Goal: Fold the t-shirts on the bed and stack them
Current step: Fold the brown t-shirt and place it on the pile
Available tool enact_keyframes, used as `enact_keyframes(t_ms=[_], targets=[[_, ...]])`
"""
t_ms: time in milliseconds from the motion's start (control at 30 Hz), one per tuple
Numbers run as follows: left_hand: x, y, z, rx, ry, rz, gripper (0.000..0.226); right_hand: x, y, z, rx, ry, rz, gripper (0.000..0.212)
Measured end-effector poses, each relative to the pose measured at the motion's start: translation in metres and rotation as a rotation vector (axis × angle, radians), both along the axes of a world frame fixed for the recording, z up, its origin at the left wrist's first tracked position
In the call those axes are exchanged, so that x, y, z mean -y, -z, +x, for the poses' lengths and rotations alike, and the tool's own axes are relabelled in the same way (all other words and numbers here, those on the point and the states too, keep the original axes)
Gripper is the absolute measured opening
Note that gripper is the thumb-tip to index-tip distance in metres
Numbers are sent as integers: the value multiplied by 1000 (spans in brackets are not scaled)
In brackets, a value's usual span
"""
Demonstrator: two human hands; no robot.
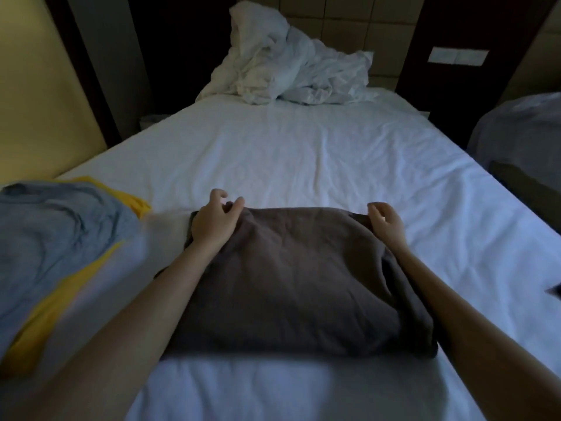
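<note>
Nearest you, at 6 o'clock, is the white sheet of the bed point(273, 390). Your two bare forearms cross it, the left forearm point(136, 314) coming in from 7 o'clock and the right forearm point(485, 344) from 5 o'clock. Both are stretched forward along the sides of one dark t-shirt point(297, 284).

That dark t-shirt lies folded into a rough rectangle at the centre of the bed, just in front of you. Your left hand point(214, 221) sits palm down on its far left corner, with the fingers curled. A small peak of fabric is pinched between thumb and forefinger. Your right hand point(384, 220) is at the far right corner with its fingers curled over the edge (whether it actually grips the cloth, you cannot tell from here).

Count three t-shirts in all. Besides the dark one, at 9 o'clock one blue t-shirt point(60, 232) lies loosely spread on top of one yellow t-shirt point(54, 311), and neither is folded.

At 12 o'clock one crumpled white duvet point(288, 71) is heaped against the headboard point(349, 22). One second bed point(522, 132) shows at 3 o'clock.
</note>
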State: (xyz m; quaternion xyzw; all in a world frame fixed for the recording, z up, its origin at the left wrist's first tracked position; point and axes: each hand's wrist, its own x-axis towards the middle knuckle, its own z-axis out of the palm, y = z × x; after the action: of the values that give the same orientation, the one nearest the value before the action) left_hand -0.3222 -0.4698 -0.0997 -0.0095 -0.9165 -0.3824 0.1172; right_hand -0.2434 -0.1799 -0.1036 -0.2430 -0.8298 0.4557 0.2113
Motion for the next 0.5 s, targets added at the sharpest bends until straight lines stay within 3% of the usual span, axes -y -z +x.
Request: enact_keyframes(t_ms=[100, 200, 333, 433, 500], targets=[[33, -2, 27, -110, 10, 155, 34, 7, -13, 44, -153, 26, -53, 22], [79, 6, 72, -174, -50, 199, 20, 18, -12, 115, -110, 6, -120, 33], [115, 23, 150, -58, -62, 247, 27, 47, -15, 192, -110, -180, -115, 57], [117, 27, 178, 78, 53, 270, 45, 58, -12, 210, -59, -99, -27, 51], [113, 21, 179, 151, 94, 352, 54, 62, -3, 213, -47, -41, 97, 37]])
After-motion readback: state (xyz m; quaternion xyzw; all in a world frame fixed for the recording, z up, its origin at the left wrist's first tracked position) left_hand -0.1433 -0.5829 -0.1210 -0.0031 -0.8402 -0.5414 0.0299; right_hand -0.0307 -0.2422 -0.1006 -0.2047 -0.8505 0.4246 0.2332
